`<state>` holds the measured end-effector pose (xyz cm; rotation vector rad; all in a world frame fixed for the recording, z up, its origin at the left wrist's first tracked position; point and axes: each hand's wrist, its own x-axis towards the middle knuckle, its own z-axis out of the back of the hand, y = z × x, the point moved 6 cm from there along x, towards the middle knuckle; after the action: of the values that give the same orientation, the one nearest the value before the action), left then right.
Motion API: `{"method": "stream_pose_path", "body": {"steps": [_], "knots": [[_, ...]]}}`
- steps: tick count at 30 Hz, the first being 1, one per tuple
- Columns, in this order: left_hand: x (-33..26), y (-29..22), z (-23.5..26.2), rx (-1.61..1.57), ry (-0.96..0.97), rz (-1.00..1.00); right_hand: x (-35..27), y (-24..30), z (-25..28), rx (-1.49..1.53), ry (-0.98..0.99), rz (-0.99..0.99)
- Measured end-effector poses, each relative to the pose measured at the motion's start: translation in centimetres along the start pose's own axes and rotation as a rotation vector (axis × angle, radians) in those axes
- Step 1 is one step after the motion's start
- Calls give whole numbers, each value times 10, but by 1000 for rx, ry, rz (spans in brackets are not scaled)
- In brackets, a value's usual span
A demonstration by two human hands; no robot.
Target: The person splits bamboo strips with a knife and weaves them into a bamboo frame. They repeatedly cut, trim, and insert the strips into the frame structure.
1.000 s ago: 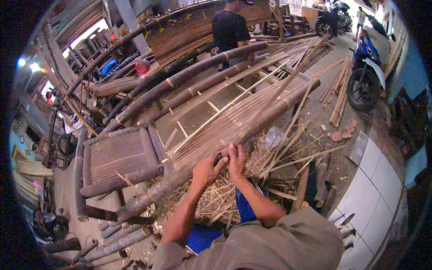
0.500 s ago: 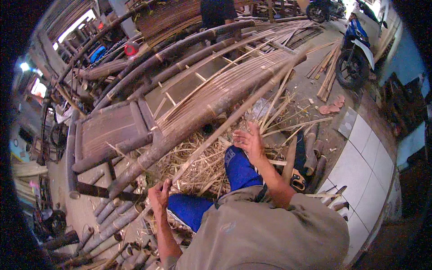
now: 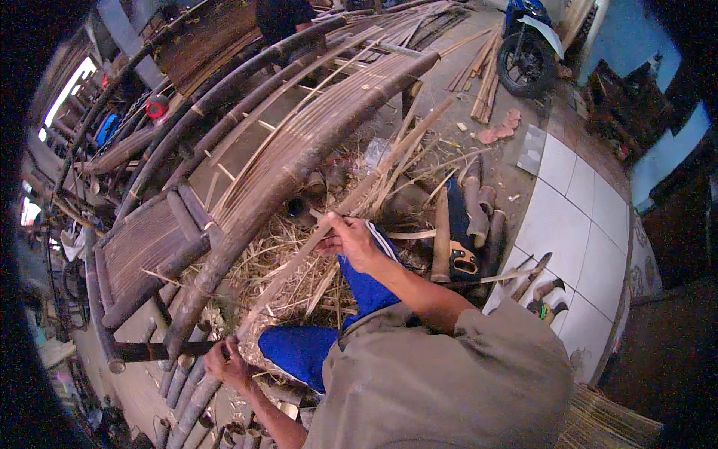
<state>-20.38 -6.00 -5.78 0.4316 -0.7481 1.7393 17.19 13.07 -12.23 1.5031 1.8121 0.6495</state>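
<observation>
A long, flat bamboo strip [image 3: 283,282] slants from my left hand up toward the far right, in front of a dark bamboo bench [image 3: 288,173] with a slatted surface. My left hand [image 3: 226,363] is closed on the strip's near end, beside my blue-clad knee. Farther along, my right hand [image 3: 351,241] pinches the same strip between thumb and fingers, above my other knee. Beneath the strip, pale shavings [image 3: 258,258] cover the ground. The bench stands just beyond both hands.
To my right lie a handsaw [image 3: 464,260], short bamboo pieces [image 3: 491,243] and several long-handled tools [image 3: 532,275] on white tiles [image 3: 553,217]. Cut bamboo poles [image 3: 191,393] lie at lower left. A motorbike [image 3: 527,60] and a person [image 3: 286,22] are farther back.
My right hand has come down and left from open air and now grips the strip. My left hand has moved down and left with the strip's end. The view has shifted rightward.
</observation>
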Motion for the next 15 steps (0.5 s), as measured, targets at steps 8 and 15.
{"method": "stream_pose_path", "body": {"steps": [8, 15], "knots": [[14, -9, -39, -557, -305, 459, 58, -44, -22, 77, -65, -74], [-61, -81, -163, -1187, 125, 1144, 100, -112, -26, 1, -85, -145]]}}
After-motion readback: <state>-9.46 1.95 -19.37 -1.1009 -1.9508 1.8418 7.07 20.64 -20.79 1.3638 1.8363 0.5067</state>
